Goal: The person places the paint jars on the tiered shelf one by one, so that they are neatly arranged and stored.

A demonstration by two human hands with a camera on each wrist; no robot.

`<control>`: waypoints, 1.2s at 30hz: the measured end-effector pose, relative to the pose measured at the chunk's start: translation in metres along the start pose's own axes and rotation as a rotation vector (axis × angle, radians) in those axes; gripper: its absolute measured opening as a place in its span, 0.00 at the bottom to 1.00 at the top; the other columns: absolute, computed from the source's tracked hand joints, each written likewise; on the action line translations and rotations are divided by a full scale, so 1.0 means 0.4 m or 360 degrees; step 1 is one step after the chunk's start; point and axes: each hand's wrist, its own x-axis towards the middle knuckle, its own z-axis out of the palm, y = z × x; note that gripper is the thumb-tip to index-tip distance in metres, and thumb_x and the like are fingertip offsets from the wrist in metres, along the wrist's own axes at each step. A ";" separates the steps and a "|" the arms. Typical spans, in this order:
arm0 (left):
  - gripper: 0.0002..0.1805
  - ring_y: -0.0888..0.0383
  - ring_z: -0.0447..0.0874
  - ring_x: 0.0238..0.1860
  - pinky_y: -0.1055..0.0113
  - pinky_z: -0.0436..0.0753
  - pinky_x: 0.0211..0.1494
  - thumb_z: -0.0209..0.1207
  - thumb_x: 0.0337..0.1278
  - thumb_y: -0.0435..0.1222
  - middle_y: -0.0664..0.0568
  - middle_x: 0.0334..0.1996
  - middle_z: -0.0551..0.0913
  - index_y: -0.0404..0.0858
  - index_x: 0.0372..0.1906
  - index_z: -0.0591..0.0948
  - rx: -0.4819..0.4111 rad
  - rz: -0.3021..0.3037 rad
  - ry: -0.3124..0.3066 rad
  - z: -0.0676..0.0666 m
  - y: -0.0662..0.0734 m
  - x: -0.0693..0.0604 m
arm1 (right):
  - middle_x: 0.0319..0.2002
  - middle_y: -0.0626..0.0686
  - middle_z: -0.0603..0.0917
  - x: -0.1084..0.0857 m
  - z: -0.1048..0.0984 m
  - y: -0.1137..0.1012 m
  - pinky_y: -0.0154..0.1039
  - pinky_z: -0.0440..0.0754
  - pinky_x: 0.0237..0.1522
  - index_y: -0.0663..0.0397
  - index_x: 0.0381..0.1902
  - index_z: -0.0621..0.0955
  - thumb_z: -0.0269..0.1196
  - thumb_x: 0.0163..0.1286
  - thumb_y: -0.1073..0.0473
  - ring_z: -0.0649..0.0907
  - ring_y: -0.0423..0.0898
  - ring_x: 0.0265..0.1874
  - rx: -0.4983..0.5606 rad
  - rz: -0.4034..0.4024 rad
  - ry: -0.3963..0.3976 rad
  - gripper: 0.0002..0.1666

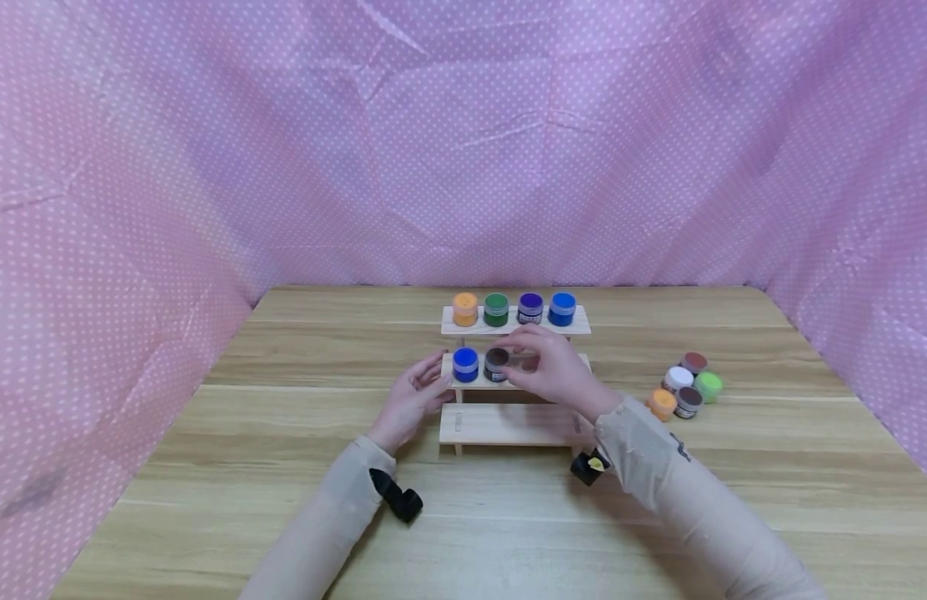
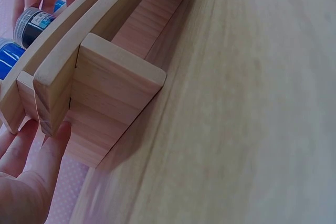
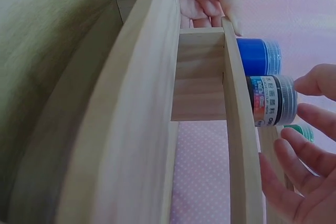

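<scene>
The right hand (image 1: 549,367) hides the right part of the wooden rack's (image 1: 508,423) middle shelf (image 1: 482,377). A blue jar (image 2: 9,59) on the rack is cut off by the left wrist view's edge. Lettering on loose jars (image 1: 678,379) right of the rack is illegibly small.

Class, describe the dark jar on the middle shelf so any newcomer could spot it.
Find the wooden rack on the table, then its middle shelf. By the right hand stands the dark jar, brownish-black, unlike the bright blue jar beside it.
</scene>
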 end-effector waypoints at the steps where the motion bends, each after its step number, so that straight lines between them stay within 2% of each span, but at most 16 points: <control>1: 0.28 0.51 0.82 0.50 0.57 0.81 0.57 0.53 0.66 0.32 0.37 0.64 0.70 0.41 0.70 0.63 0.0003 0.0001 0.0000 0.000 0.000 0.000 | 0.43 0.52 0.80 -0.003 -0.002 0.002 0.40 0.86 0.45 0.57 0.49 0.82 0.69 0.55 0.66 0.81 0.49 0.44 0.0001 0.0004 0.0007 0.21; 8: 0.28 0.52 0.82 0.48 0.57 0.81 0.56 0.53 0.66 0.32 0.37 0.64 0.69 0.40 0.70 0.63 0.0009 0.0019 -0.0002 0.001 0.002 -0.003 | 0.43 0.53 0.81 -0.021 -0.015 0.019 0.39 0.86 0.44 0.57 0.50 0.82 0.69 0.55 0.68 0.80 0.49 0.43 0.0044 0.0000 0.0035 0.22; 18: 0.29 0.45 0.80 0.54 0.56 0.81 0.57 0.53 0.66 0.34 0.37 0.65 0.68 0.41 0.70 0.63 0.0049 0.0031 -0.0013 -0.005 -0.005 -0.001 | 0.41 0.57 0.82 -0.051 -0.026 0.034 0.36 0.87 0.40 0.62 0.46 0.82 0.68 0.55 0.69 0.80 0.50 0.40 0.0065 -0.0045 0.0093 0.18; 22: 0.29 0.46 0.80 0.53 0.58 0.82 0.56 0.54 0.66 0.33 0.37 0.65 0.69 0.41 0.70 0.63 0.0035 0.0027 -0.0010 -0.004 -0.005 0.001 | 0.41 0.58 0.82 -0.065 -0.028 0.041 0.36 0.87 0.39 0.64 0.45 0.82 0.68 0.54 0.70 0.80 0.51 0.39 0.0077 -0.0050 0.0126 0.17; 27: 0.28 0.49 0.81 0.50 0.58 0.82 0.56 0.53 0.66 0.33 0.37 0.64 0.69 0.41 0.70 0.63 0.0026 0.0022 -0.0004 -0.003 -0.004 0.002 | 0.43 0.57 0.82 -0.084 -0.036 0.049 0.37 0.87 0.40 0.61 0.45 0.82 0.68 0.55 0.70 0.81 0.49 0.39 0.0079 -0.0035 0.0142 0.18; 36: 0.28 0.51 0.82 0.49 0.57 0.82 0.56 0.53 0.66 0.32 0.37 0.63 0.71 0.40 0.69 0.63 0.0013 0.0016 0.0021 0.001 -0.002 0.000 | 0.40 0.54 0.82 -0.115 -0.058 0.062 0.38 0.87 0.40 0.60 0.46 0.82 0.67 0.56 0.69 0.81 0.48 0.38 0.0029 0.0005 0.0154 0.17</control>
